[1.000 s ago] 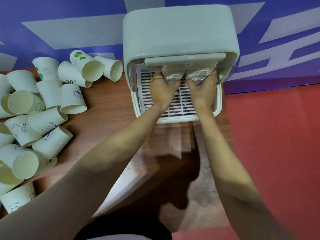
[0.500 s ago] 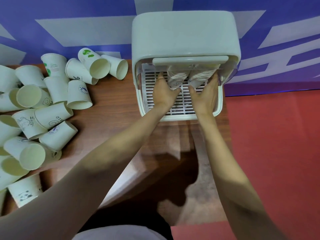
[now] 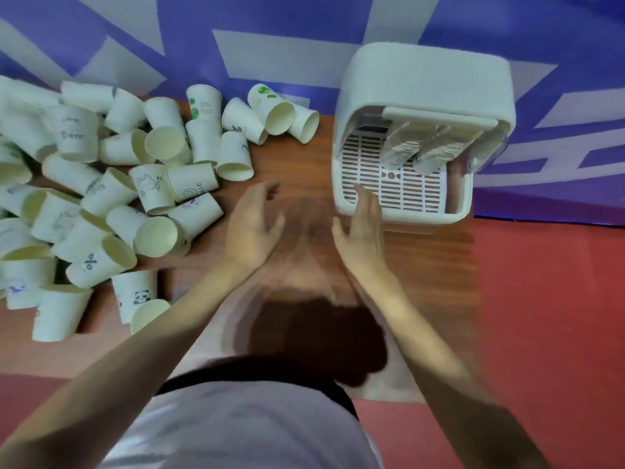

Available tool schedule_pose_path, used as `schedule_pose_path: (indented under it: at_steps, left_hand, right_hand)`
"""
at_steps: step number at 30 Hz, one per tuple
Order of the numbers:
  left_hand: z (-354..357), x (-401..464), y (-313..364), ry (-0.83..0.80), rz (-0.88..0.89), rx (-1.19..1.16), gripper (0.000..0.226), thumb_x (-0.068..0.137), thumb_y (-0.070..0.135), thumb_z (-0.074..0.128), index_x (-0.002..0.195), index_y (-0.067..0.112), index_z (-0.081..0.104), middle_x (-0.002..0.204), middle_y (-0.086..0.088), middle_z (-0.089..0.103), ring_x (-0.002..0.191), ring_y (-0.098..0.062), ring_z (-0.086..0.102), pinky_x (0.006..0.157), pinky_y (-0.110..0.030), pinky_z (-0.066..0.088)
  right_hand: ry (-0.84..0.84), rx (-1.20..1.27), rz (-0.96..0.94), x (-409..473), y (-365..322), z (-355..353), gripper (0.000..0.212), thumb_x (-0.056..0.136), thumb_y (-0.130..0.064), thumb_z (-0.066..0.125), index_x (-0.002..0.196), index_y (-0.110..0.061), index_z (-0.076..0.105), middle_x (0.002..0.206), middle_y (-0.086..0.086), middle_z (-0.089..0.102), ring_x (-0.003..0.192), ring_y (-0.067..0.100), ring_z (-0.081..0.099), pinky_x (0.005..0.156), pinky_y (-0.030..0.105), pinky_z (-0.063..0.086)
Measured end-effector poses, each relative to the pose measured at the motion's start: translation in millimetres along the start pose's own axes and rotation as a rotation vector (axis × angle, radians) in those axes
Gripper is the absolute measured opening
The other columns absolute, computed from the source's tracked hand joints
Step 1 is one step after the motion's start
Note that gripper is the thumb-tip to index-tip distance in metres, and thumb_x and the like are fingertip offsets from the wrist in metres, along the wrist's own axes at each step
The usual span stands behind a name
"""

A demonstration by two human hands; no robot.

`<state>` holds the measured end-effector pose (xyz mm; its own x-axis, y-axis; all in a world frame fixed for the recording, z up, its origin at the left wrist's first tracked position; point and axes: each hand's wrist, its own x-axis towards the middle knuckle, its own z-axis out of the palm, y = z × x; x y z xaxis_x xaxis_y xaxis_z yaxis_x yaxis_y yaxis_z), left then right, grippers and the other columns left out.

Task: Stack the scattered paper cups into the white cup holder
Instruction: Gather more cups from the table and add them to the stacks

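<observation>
Right, two cup stacks [image 3: 419, 148] hang inside the white cup holder [image 3: 426, 79] at the table's [image 3: 297, 170] far right. Loose paper cups [image 3: 111, 198] lie heaped on the left. Both hands, left hand [image 3: 252, 228] and right hand [image 3: 363, 228], hover between them, fingers relaxed, holding nothing.

One white cup holder [image 3: 422, 82] with two cup stacks [image 3: 402, 147] inside, dozens of loose paper cups [image 3: 155, 231], two hands [image 3: 252, 225].
</observation>
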<state>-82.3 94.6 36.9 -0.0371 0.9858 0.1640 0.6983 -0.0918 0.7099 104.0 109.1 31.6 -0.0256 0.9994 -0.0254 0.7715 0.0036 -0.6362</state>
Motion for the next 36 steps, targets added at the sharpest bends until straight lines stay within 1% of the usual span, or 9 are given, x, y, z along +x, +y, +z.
schedule_pose_path:
  at_steps: [3, 8, 12, 17, 23, 26, 29, 32, 36]
  left_hand:
    - [-44.9, -25.5, -28.0, 0.042, -0.07, 0.01, 0.039, 0.082, 0.016, 0.055, 0.12, 0.006, 0.052, 0.113, -0.007, 0.06, 0.101, -0.018, 0.056, 0.088, -0.035, 0.048]
    - [-108.0, -66.5, -70.5, 0.158, -0.174, 0.078, 0.025, 0.084, 0.007, 0.061, 0.109, 0.006, 0.059, 0.107, -0.007, 0.063, 0.099, -0.02, 0.058, 0.083, -0.032, 0.047]
    - [-142.5, -95.4, -104.6, 0.081, -0.24, 0.152, 0.023, 0.084, 0.007, 0.063, 0.107, 0.005, 0.061, 0.105, -0.009, 0.064, 0.093, -0.024, 0.059, 0.074, -0.028, 0.042]
    - [-163.6, -118.8, -138.0, -0.059, -0.215, 0.261, 0.03, 0.08, 0.006, 0.068, 0.109, 0.007, 0.06, 0.1, -0.011, 0.063, 0.088, -0.028, 0.058, 0.067, -0.029, 0.039]
    - [-172.1, -130.5, -165.6, -0.266, -0.248, 0.324, 0.045, 0.073, 0.003, 0.07, 0.117, 0.005, 0.059, 0.108, -0.015, 0.061, 0.087, -0.035, 0.059, 0.069, -0.041, 0.05]
    - [-173.6, -132.0, -171.3, -0.321, -0.235, 0.336, 0.046, 0.074, 0.001, 0.066, 0.12, 0.004, 0.058, 0.111, -0.016, 0.061, 0.094, -0.037, 0.059, 0.072, -0.043, 0.051]
    - [-174.3, -132.6, -175.3, -0.357, -0.184, 0.342, 0.045, 0.076, 0.0, 0.064, 0.12, 0.004, 0.057, 0.109, -0.018, 0.061, 0.095, -0.039, 0.058, 0.072, -0.046, 0.052]
    - [-175.1, -130.5, -174.8, -0.368, -0.152, 0.319, 0.038, 0.078, 0.001, 0.064, 0.115, 0.006, 0.059, 0.1, -0.016, 0.06, 0.088, -0.037, 0.058, 0.068, -0.044, 0.05]
    - [-173.1, -126.4, -165.6, -0.347, -0.165, 0.263, 0.02, 0.085, 0.011, 0.062, 0.105, 0.01, 0.065, 0.096, -0.011, 0.066, 0.087, -0.031, 0.061, 0.07, -0.037, 0.048]
  right_hand:
    - [-0.091, 0.005, -0.113, -26.7, -29.2, 23.7, 0.057, 0.09, -0.014, 0.058, 0.141, -0.005, 0.033, 0.14, 0.012, 0.037, 0.131, 0.023, 0.036, 0.112, 0.031, 0.029]
    - [-0.281, 0.007, -0.302, -72.0, -76.5, 66.2, 0.053, 0.089, -0.014, 0.058, 0.137, -0.004, 0.04, 0.136, 0.012, 0.042, 0.128, 0.025, 0.04, 0.11, 0.036, 0.033]
    - [-0.47, 0.002, -0.475, -99.4, -108.8, 93.7, 0.049, 0.091, -0.017, 0.058, 0.136, -0.009, 0.043, 0.135, 0.007, 0.041, 0.126, 0.02, 0.041, 0.107, 0.029, 0.032]
    - [-0.561, -0.024, -0.622, -116.8, -133.1, 119.3, 0.032, 0.087, -0.01, 0.062, 0.119, -0.01, 0.059, 0.124, 0.005, 0.052, 0.114, 0.02, 0.051, 0.092, 0.035, 0.049]
    - [-0.626, -0.133, -0.683, -127.4, -146.0, 139.4, 0.035, 0.078, 0.003, 0.057, 0.109, -0.012, 0.063, 0.114, 0.0, 0.06, 0.105, 0.021, 0.054, 0.077, 0.031, 0.049]
    - [-0.611, -0.182, -0.689, -131.5, -144.1, 145.7, 0.033, 0.072, 0.007, 0.061, 0.101, -0.008, 0.065, 0.105, 0.005, 0.064, 0.095, 0.025, 0.058, 0.068, 0.025, 0.042]
    - [-0.582, -0.181, -0.621, -134.3, -137.4, 149.8, 0.029, 0.068, 0.006, 0.068, 0.094, -0.007, 0.068, 0.096, 0.007, 0.066, 0.086, 0.028, 0.06, 0.063, 0.028, 0.046]
    - [-0.574, -0.18, -0.561, -134.7, -136.5, 146.4, 0.018, 0.07, 0.0, 0.073, 0.085, -0.01, 0.069, 0.089, 0.005, 0.067, 0.08, 0.029, 0.06, 0.063, 0.032, 0.051]
    - [-0.549, -0.221, -0.467, -127.8, -132.0, 130.8, 0.008, 0.082, -0.011, 0.067, 0.09, -0.011, 0.07, 0.096, 0.003, 0.067, 0.089, 0.026, 0.058, 0.072, 0.037, 0.05]
